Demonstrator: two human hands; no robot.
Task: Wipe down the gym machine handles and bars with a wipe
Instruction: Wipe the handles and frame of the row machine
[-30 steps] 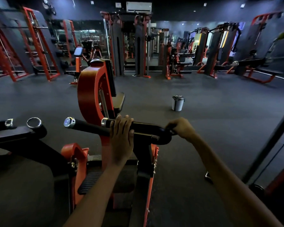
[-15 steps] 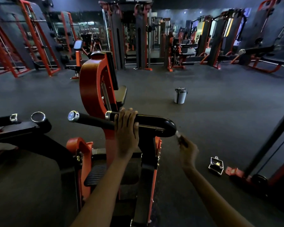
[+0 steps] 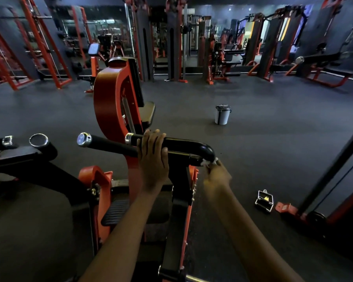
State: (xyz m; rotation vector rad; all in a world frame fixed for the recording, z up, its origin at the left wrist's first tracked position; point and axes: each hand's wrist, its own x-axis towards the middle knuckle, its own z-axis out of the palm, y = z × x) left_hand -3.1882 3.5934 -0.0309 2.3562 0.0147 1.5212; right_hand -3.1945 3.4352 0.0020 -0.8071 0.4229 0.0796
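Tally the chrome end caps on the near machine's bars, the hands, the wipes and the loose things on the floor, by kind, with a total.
Chrome end caps: 4 (far-left cap, round cap, long bar's cap, gripped handle's collar)
Hands: 2 (left hand, right hand)
Wipes: 1 (wipe)
Bins: 1 (bin)
Cable handles on floor: 1 (cable handle)
Total: 9

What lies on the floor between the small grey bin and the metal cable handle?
Nothing: in the head view the dark floor between the bin and the cable handle is bare.
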